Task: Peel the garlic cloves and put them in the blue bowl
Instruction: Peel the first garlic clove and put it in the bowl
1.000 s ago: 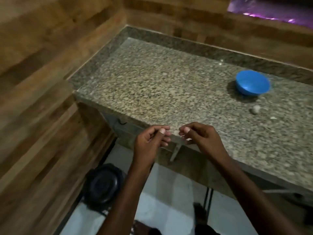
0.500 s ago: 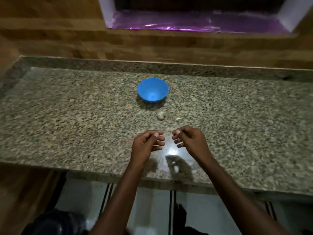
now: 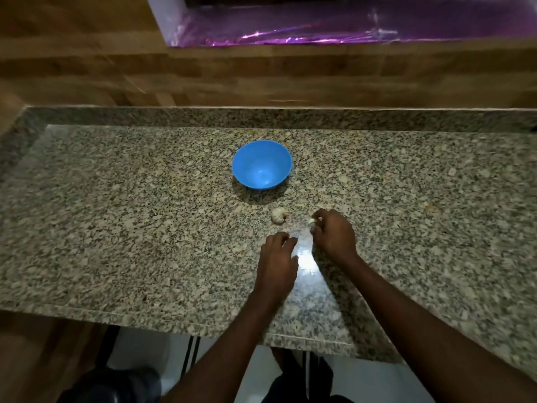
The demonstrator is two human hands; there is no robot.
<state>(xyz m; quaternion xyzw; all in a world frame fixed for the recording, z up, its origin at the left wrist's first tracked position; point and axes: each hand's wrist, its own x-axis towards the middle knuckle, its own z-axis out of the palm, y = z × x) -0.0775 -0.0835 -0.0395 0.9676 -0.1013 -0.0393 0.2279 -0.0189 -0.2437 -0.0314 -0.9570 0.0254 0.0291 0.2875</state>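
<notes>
Speckled granite counter (image 3: pixel 122 228) spreads under and all round grip, raised granite lip (image 3: pixel 261 117) along far edge, well beyond grip. Wood-plank wall (image 3: pixel 261 71) rises behind lip. Purple shiny sheet (image 3: pixel 348 27) in window recess above wall, far beyond grip; white frame post (image 3: pixel 158 16) at recess's left side. Bright light glare (image 3: pixel 305 257) on counter just near side of grip. Pale tiled floor (image 3: pixel 139 353) below counter's near edge. Dark round object (image 3: pixel 110 385) on floor, near-left of grip, too dim to identify.
</notes>
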